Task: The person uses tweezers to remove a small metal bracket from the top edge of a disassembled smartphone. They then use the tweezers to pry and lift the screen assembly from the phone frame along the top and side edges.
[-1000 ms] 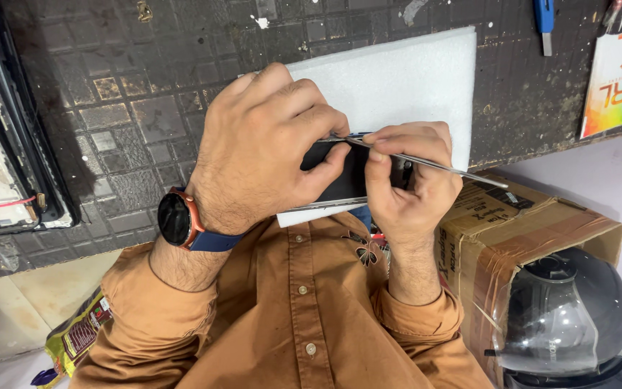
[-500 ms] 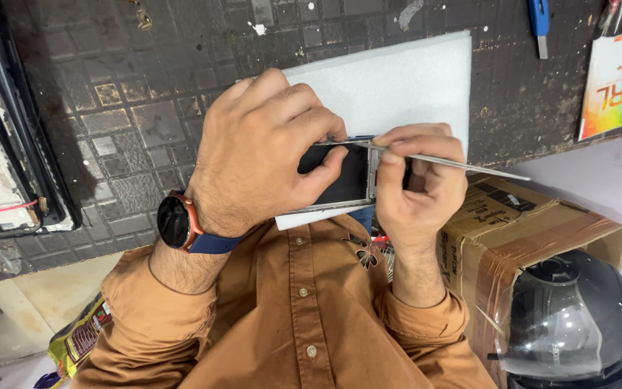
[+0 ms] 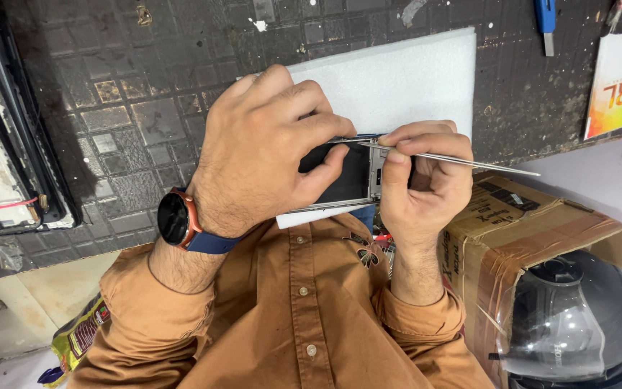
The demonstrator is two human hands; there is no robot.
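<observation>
Head view: my left hand (image 3: 268,151) is wrapped over a dark, flat phone (image 3: 343,176) near the middle of the frame, thumb pressed along its near side and fingers curled shut across its far edge. The phone shows a black, glossy face with a thin metal rim, and at its right end a bare silver strip of frame is exposed. My right hand (image 3: 426,184) closes around that right end from below, and its thumb and forefinger pinch a slim metal tool (image 3: 462,160), whose tip lies at the phone's upper edge, just beside my left fingertips, while its shaft juts out to the right. The phone sits just above a white foam sheet (image 3: 412,79) that lies on the dark tiled mat (image 3: 124,115). A taped cardboard box (image 3: 527,223) stands at the right, with a dark helmet (image 3: 577,317) at the lower right.
</observation>
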